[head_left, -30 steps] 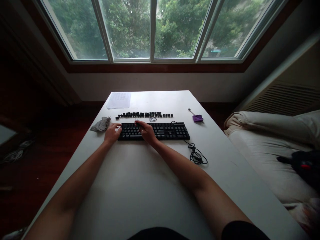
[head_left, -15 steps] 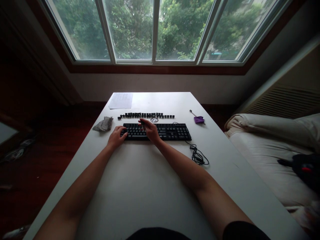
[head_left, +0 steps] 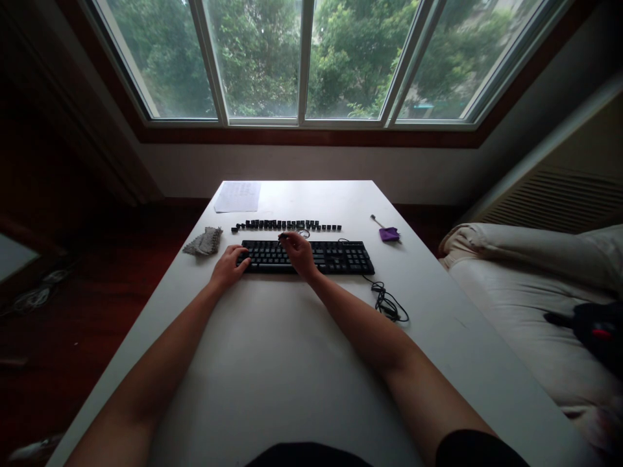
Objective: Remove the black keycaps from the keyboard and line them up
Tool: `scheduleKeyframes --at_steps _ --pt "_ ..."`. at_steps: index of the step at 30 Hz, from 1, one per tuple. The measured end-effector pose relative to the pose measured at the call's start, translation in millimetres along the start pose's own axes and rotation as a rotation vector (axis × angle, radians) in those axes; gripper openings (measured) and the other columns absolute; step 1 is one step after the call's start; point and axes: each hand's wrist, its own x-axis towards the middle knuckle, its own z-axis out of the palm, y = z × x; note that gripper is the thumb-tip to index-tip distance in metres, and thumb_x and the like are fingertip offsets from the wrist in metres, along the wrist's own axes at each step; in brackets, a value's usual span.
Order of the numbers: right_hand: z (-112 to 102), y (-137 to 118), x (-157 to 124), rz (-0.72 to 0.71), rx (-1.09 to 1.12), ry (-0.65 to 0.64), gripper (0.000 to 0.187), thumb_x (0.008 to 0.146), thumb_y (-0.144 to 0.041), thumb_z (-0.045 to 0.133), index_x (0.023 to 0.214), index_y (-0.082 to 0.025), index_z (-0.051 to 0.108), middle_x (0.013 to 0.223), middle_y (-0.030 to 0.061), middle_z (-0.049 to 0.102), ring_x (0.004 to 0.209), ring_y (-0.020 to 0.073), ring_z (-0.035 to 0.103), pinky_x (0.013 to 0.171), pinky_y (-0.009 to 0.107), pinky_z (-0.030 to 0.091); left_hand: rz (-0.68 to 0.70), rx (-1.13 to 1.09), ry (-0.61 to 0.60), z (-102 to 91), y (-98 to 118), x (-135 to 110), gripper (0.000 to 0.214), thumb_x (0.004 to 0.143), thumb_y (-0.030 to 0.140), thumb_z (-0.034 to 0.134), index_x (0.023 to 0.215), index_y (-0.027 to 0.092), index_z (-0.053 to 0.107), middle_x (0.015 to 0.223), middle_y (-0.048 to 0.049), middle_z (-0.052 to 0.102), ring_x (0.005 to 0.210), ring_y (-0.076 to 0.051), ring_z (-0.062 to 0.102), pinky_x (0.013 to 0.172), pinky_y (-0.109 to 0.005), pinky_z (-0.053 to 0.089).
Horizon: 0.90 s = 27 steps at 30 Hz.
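A black keyboard [head_left: 335, 256] lies across the far middle of the white table [head_left: 272, 363]. My left hand [head_left: 228, 264] rests on the keyboard's left end with its fingers curled over the edge. My right hand [head_left: 299, 253] hovers over the keyboard's middle, its fingertips pinched on a small dark thing that looks like a keycap, with a thin wire tool beside it. A row of loose black keycaps [head_left: 287, 225] lines the table just behind the keyboard.
A grey cloth [head_left: 203, 241] lies left of the keyboard, a sheet of paper [head_left: 237, 196] at the far left corner. A purple brush [head_left: 387, 232] sits at the right. The keyboard's coiled cable [head_left: 387, 303] trails toward a bed [head_left: 530, 311] at the right.
My right hand has lifted from the keys and moved slightly away from me toward the keycap row, its fingers now pinched. My left hand stays on the keyboard's left end.
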Motion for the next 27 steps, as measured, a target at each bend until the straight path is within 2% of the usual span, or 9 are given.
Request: scheduleKeyframes --at_steps 3,8,13,16,21,24,27 --pt "1.4 -0.4 -0.6 -0.004 -0.015 0.001 0.028 0.090 -0.047 0.062 0.095 -0.020 0.068 0.094 0.0057 0.066 0.080 0.0163 0.061 0.064 0.026 0.050 -0.004 0.009 -0.002 -0.6 0.6 -0.1 0.036 0.094 0.045 0.055 0.122 0.025 0.065 0.135 -0.0085 0.057 0.124 -0.027 0.059 0.107 -0.040 0.049" --pt "6.4 0.5 -3.1 0.102 0.156 -0.056 0.028 0.094 -0.049 0.053 0.101 -0.022 0.060 0.080 0.0013 0.066 0.068 0.0141 0.063 0.062 0.026 0.051 -0.002 0.008 0.000 -0.5 0.1 -0.3 0.036 0.094 0.045 0.055 0.122 0.026 0.065 0.136 -0.0082 0.057 0.125 -0.027 0.058 0.108 -0.040 0.049" --pt "4.8 -5.5 -5.5 0.105 0.156 -0.122 0.033 0.092 -0.048 0.058 0.114 -0.022 0.061 0.071 -0.0022 0.067 0.050 0.0096 0.055 0.050 0.022 0.045 0.000 0.002 0.001 0.6 -0.5 -0.4 0.035 0.094 0.044 0.055 0.121 0.025 0.065 0.136 -0.0084 0.057 0.125 -0.027 0.058 0.109 -0.040 0.048" --pt "3.6 -8.1 -5.0 0.168 0.196 -0.146 0.040 0.090 -0.047 0.061 0.122 -0.024 0.058 0.068 -0.0041 0.068 0.043 0.0081 0.050 0.044 0.020 0.041 0.001 -0.004 0.003 -0.2 0.9 0.0 0.036 0.094 0.043 0.055 0.122 0.025 0.065 0.135 -0.0086 0.057 0.124 -0.027 0.058 0.109 -0.040 0.048" --pt "4.1 -4.8 -0.3 0.296 0.417 -0.141 0.033 0.087 -0.041 0.064 0.113 -0.024 0.053 0.082 -0.0014 0.076 0.039 0.0066 0.047 0.039 0.018 0.038 -0.007 -0.004 -0.004 -2.7 4.2 0.3 0.035 0.094 0.043 0.054 0.123 0.025 0.065 0.134 -0.0084 0.057 0.124 -0.027 0.058 0.109 -0.040 0.048" --pt "3.5 -4.6 0.9 0.372 0.536 -0.180 0.024 0.091 -0.037 0.058 0.111 -0.024 0.054 0.096 0.0028 0.077 0.047 0.0091 0.060 0.044 0.021 0.047 -0.001 -0.003 -0.003 -2.6 3.4 0.0 0.036 0.094 0.043 0.054 0.123 0.025 0.064 0.134 -0.0087 0.057 0.123 -0.026 0.059 0.109 -0.040 0.048" --pt "2.0 -8.5 -0.1 0.435 0.680 -0.265 0.025 0.094 -0.031 0.052 0.118 -0.025 0.056 0.114 0.0056 0.075 0.074 0.0159 0.074 0.064 0.029 0.060 0.010 -0.002 -0.006 -2.0 1.9 -0.4 0.037 0.093 0.044 0.056 0.123 0.024 0.064 0.135 -0.0089 0.056 0.123 -0.027 0.058 0.108 -0.040 0.048"
